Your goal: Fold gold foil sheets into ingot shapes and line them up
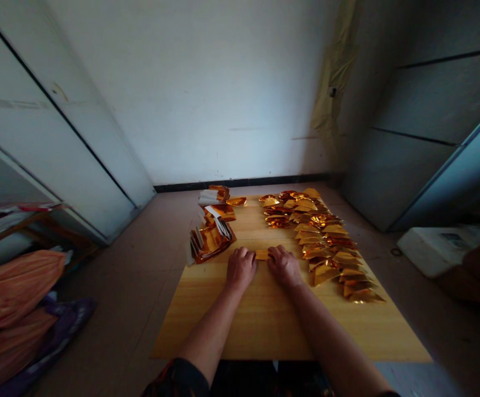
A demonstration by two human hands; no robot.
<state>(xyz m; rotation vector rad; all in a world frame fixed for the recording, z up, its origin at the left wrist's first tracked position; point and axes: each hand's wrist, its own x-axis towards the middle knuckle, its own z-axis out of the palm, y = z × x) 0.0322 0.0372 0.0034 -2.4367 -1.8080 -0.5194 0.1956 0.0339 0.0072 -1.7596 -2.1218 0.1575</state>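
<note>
A narrow folded strip of gold foil paper [262, 255] lies low over the table, its two ends between my hands. My left hand [242, 267] grips the left end with fingers curled in. On the right end, my right hand [283, 266] is closed in the same way. To the left sits a stack of gold foil paper sheets [212, 240], bent and fanned at their edges. Rows of folded gold paper pieces [318, 234], pointed at their ends, cover the right side of the table. My fingertips are too small to make out in detail.
The wooden table [264, 325] stands before a white wall [223, 99]. Another foil bundle [215, 194] and one folded piece [236, 202] lie at its far left. Orange cloth [16, 292] is on the left; a white box [425, 251] rests on the floor at right.
</note>
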